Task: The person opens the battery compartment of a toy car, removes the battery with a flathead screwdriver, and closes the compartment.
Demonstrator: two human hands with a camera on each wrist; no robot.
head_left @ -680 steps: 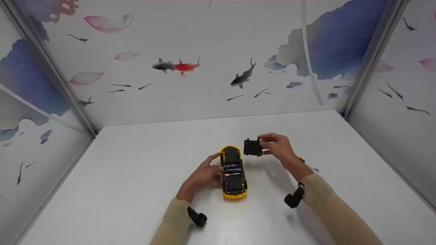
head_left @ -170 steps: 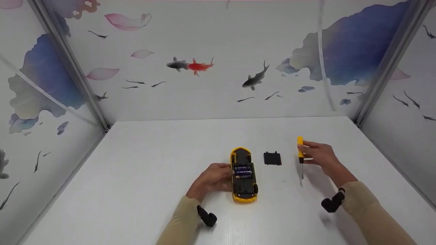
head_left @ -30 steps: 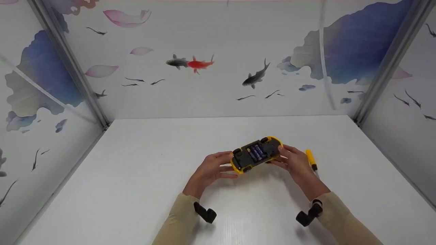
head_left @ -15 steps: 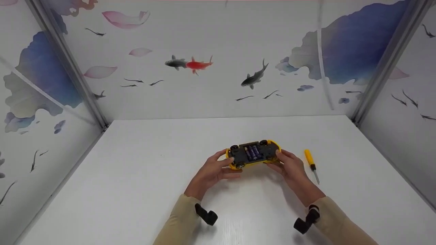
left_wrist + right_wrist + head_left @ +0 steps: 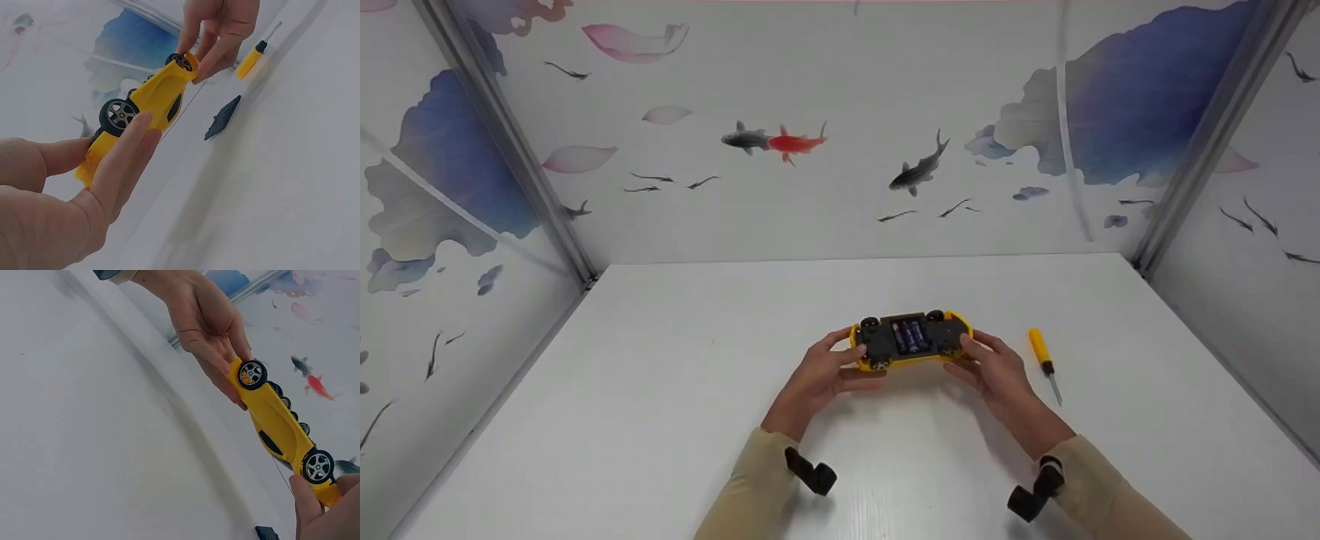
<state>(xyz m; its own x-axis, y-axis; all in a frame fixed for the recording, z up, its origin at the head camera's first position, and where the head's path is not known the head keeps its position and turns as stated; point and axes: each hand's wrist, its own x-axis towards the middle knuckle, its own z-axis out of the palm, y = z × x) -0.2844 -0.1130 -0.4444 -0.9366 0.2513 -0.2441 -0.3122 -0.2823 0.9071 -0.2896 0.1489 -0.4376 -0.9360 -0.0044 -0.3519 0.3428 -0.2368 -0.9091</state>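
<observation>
A yellow toy car [image 5: 885, 346], upside down, is held above the table between both hands. Several blue batteries [image 5: 912, 337] lie side by side in the uncovered compartment of its black underside. My left hand [image 5: 819, 373] grips the left end, thumb on the underside and fingers on the yellow body. The other end is pinched by my right hand [image 5: 999, 371], its thumb also on the underside. In the left wrist view, a black battery cover [image 5: 223, 118] lies on the table below the car; the head view does not show it.
A screwdriver [image 5: 1041, 351] with a yellow and black handle lies on the white table [image 5: 660, 420], right of my right hand. Printed panels [image 5: 840, 210] wall in the back and sides. A black wrist camera [image 5: 811, 472] sits on each sleeve.
Earlier the right hand held the battery cover, then the screwdriver; both were put down. The car was lifted and turned sideways. Over the last second it levels and shifts slightly left.
</observation>
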